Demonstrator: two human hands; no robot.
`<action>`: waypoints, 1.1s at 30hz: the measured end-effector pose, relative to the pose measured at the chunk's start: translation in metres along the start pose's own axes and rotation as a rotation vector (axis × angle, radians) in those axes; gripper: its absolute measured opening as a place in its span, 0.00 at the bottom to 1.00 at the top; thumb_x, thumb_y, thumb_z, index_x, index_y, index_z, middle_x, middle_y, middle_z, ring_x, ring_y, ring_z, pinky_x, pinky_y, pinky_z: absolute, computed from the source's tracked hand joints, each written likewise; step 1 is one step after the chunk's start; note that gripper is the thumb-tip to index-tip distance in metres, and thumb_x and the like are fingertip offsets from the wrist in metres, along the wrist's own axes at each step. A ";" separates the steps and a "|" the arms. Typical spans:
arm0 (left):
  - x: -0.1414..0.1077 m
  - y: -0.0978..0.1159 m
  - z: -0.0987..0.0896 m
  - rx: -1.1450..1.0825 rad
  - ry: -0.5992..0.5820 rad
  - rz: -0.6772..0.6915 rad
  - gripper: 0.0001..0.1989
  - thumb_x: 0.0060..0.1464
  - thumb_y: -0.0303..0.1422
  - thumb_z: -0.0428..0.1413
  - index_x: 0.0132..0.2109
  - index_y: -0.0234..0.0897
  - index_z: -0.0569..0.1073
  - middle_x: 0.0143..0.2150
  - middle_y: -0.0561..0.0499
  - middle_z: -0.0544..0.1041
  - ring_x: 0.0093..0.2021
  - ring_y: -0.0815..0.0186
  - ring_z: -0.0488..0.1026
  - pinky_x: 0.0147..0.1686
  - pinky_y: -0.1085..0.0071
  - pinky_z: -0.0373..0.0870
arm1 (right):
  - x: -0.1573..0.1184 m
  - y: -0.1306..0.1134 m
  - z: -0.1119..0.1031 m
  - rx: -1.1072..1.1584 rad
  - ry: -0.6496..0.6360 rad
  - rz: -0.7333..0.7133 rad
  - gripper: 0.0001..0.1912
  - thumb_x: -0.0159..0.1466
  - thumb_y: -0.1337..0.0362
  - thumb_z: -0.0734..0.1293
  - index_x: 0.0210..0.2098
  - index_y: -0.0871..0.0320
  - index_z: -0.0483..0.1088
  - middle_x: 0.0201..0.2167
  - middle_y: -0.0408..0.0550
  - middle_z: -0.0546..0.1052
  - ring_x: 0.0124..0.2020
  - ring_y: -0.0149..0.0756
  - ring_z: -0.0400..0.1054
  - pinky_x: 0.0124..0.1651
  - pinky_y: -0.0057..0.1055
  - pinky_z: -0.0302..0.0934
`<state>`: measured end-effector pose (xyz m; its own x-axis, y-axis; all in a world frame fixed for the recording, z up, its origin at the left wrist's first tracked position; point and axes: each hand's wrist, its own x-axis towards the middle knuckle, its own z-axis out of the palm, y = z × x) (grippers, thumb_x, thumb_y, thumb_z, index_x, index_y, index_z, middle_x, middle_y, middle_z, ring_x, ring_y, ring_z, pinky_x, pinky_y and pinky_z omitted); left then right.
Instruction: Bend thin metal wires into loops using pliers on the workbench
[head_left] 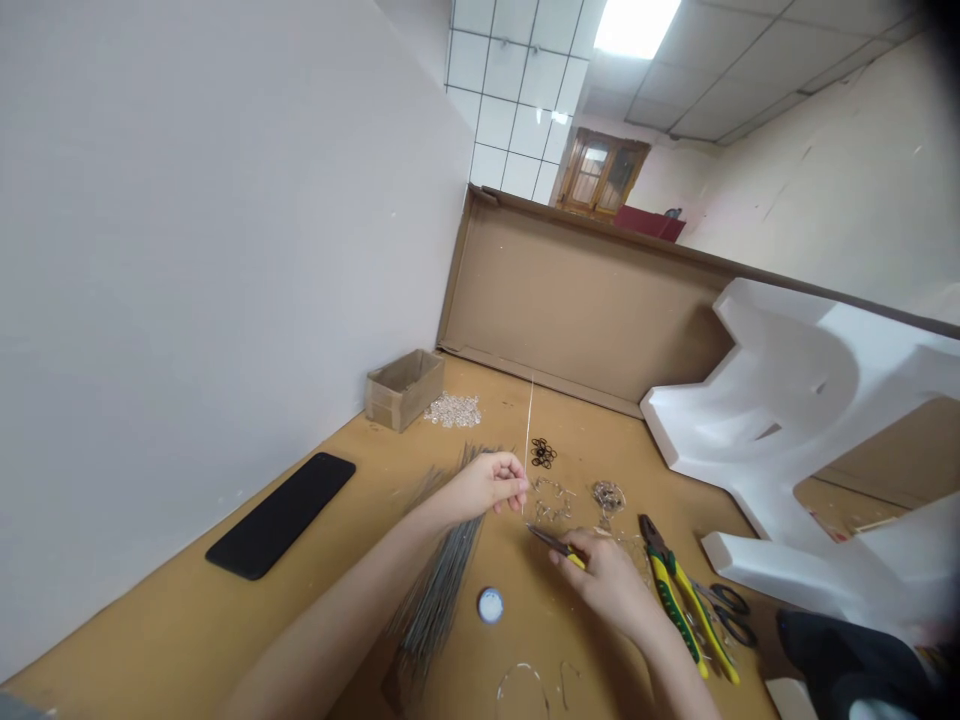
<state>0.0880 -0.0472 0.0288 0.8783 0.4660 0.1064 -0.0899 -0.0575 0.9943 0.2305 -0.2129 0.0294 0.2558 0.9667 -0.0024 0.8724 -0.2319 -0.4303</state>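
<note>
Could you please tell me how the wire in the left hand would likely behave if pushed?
The wire is probably fairly stiff, since it extends straight past the left hand. Being so thin, it likely weighs little and might bend.

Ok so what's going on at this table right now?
The person's left hand pinches a thin, pale wire. The right hand holds small pliers, tips close to the wire's lower end; whether they touch is unclear. A bundle of wires lies on the table.
</note>
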 end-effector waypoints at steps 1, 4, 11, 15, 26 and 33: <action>-0.001 0.001 0.000 0.006 0.003 -0.001 0.09 0.48 0.36 0.53 0.32 0.33 0.64 0.26 0.52 0.72 0.25 0.72 0.69 0.19 0.79 0.59 | 0.001 -0.002 -0.002 -0.038 -0.004 -0.002 0.13 0.59 0.58 0.58 0.30 0.57 0.70 0.28 0.46 0.74 0.30 0.35 0.66 0.32 0.26 0.52; -0.002 0.002 0.002 0.021 0.019 -0.012 0.09 0.48 0.35 0.53 0.31 0.34 0.64 0.25 0.52 0.71 0.25 0.72 0.69 0.20 0.79 0.60 | 0.001 -0.007 -0.005 -0.117 -0.005 -0.002 0.12 0.59 0.59 0.58 0.31 0.55 0.71 0.29 0.47 0.75 0.32 0.36 0.67 0.33 0.26 0.52; -0.003 0.003 0.006 0.022 0.002 -0.047 0.08 0.48 0.35 0.53 0.31 0.33 0.64 0.25 0.52 0.71 0.26 0.70 0.71 0.21 0.78 0.62 | 0.000 -0.006 -0.004 -0.186 -0.006 -0.002 0.12 0.60 0.59 0.58 0.30 0.54 0.71 0.29 0.47 0.75 0.33 0.37 0.68 0.33 0.26 0.52; -0.001 0.002 0.008 0.024 -0.006 -0.062 0.08 0.48 0.35 0.53 0.31 0.33 0.64 0.25 0.53 0.71 0.25 0.70 0.72 0.20 0.78 0.62 | 0.001 -0.004 -0.004 -0.194 -0.013 -0.004 0.12 0.60 0.60 0.58 0.29 0.54 0.72 0.27 0.46 0.76 0.32 0.37 0.69 0.32 0.26 0.51; -0.001 0.001 0.010 0.030 -0.016 -0.061 0.09 0.48 0.35 0.53 0.31 0.33 0.64 0.24 0.52 0.71 0.24 0.70 0.71 0.20 0.78 0.62 | 0.001 -0.001 -0.003 -0.186 -0.023 0.019 0.15 0.59 0.57 0.58 0.27 0.54 0.73 0.24 0.48 0.77 0.28 0.36 0.69 0.28 0.26 0.50; 0.000 -0.004 0.010 0.025 0.022 -0.016 0.09 0.48 0.35 0.53 0.30 0.33 0.64 0.25 0.52 0.71 0.25 0.70 0.71 0.21 0.77 0.62 | 0.002 0.001 0.000 -0.208 -0.022 0.059 0.18 0.59 0.55 0.57 0.21 0.55 0.72 0.19 0.47 0.74 0.22 0.35 0.66 0.25 0.27 0.47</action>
<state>0.0933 -0.0561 0.0249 0.8692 0.4861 0.0910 -0.0640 -0.0718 0.9954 0.2316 -0.2110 0.0288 0.3019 0.9524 -0.0428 0.9238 -0.3033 -0.2335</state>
